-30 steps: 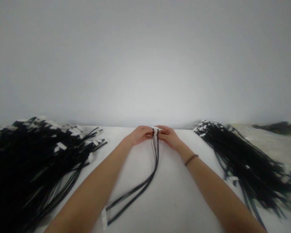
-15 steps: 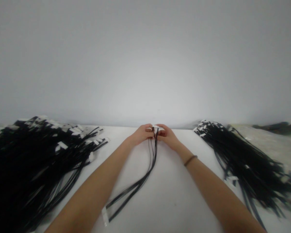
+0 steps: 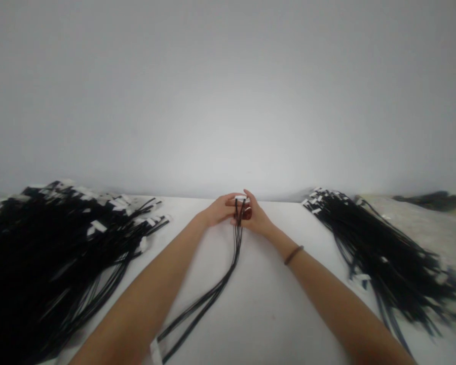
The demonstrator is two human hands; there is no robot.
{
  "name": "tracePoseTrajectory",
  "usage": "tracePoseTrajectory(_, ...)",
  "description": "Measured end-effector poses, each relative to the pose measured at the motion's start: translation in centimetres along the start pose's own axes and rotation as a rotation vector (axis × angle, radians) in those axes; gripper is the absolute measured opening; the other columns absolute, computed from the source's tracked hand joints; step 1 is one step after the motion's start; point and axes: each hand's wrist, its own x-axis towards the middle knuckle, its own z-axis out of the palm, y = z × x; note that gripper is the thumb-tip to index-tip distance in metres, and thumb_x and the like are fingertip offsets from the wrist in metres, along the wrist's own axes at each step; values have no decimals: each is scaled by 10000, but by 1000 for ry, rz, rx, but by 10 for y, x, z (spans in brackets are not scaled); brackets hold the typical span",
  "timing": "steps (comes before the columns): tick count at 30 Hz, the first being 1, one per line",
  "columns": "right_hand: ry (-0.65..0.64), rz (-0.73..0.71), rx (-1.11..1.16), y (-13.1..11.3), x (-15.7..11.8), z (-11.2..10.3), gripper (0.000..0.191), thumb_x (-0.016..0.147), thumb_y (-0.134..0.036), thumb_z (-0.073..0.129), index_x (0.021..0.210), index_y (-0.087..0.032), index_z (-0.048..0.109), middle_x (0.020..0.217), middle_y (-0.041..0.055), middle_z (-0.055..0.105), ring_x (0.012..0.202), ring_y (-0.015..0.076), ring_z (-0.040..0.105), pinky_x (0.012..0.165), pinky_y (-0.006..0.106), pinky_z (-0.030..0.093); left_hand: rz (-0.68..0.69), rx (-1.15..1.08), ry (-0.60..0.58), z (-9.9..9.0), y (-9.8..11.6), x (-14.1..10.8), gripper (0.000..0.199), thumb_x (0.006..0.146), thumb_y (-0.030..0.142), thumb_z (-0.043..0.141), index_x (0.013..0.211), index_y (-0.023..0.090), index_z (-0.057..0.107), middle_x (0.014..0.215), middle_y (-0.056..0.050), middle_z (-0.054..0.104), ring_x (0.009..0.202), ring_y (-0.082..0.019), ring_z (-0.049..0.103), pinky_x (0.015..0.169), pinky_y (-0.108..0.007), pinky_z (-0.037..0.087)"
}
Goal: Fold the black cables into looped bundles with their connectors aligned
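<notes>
A black cable harness runs from between my hands down to the lower left, where a white connector at its near end lies by my left forearm. Its other white connector is up between my fingertips. My left hand closes on that connector end from the left. From the right, my right hand grips the same end, its index finger raised beside the connector. The fingers partly hide the wires just below the connector.
On the left lies a large heap of black cables with white connectors. A smaller cable bundle is on the right, beside a clear plastic bag. The white table meets a pale wall behind my hands.
The right hand has shifted slightly left and its index finger has lifted. The harness has slid a little toward the lower left, and its upper wires are drawn closer together.
</notes>
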Motion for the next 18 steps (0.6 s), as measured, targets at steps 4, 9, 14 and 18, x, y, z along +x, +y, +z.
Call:
tracePoseTrajectory(4,32,41,59,-9,-1,5,1059,491,-332,722,1296,-238,40,943,48,499,673,125,559,637,316,482,-71,-132,-160,-5,7,-5,477,597,132,638,1060,146,525,922,-117,607,806,-197,575,712,-300,424)
tracePoseTrajectory(9,-9,43,-56,-21,-6,14,1171,453,-371,738,1315,-222,-41,1091,110,456,897,207,545,803,402,432,-95,-120,-132,-4,5,-3,228,599,146,653,818,93,612,764,-87,610,717,-152,565,720,-279,413)
tracePoseTrajectory(14,111,-27,-419,-33,-13,28,1381,340,-516,738,1309,-94,-151,1337,239,58,1254,323,90,977,474,227,-70,-169,65,-5,1,1,142,635,178,638,752,110,595,722,-43,571,670,-110,537,653,-239,417)
tracePoseTrajectory(18,157,-180,-584,-60,-24,44,1391,339,-630,675,1306,-89,-167,1362,222,-67,1262,329,-33,986,497,168,3,-237,267,-13,2,5,138,614,173,640,722,109,582,692,-37,564,630,-110,529,617,-241,419)
